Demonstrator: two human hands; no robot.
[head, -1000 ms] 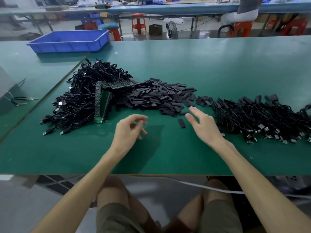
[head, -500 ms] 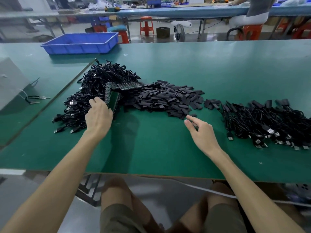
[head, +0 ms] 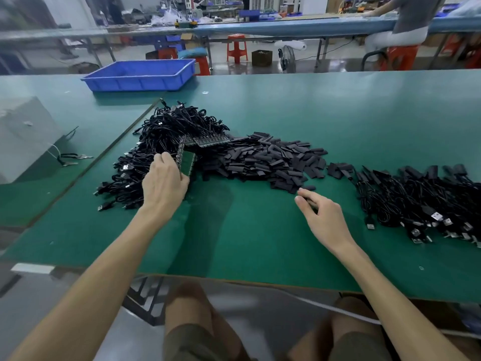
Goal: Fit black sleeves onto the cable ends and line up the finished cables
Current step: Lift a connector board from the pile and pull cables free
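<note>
our left hand [head: 164,183] sits knuckles-up on the near right edge of the cable pile [head: 156,136], fingers curled down into the cables, just beside the green board [head: 188,162]. The back of the hand hides the grip, so we can't tell if it's holding a cable

our right hand [head: 322,217] is low over the table [head: 247,238], fingers bunched and loosely curled, index tip just short of a lone sleeve [head: 309,188]. Something dark shows under the fingers, can't tell if we're pinching it

lone sleeve lies flat at the near right tip of the sleeve heap [head: 265,160]. The heap fills the middle between the two cable lots and touches the cable pile on its left

right of the heap: sleeved cables [head: 416,201] laid roughly side by side, sleeved ends away from us, USB plugs toward us

far edge, beyond the cable pile: blue tray [head: 140,74]. Grey box [head: 26,131] stands at far left

behind: red stool [head: 236,48], a person [head: 408,24] seated at the next table
</note>
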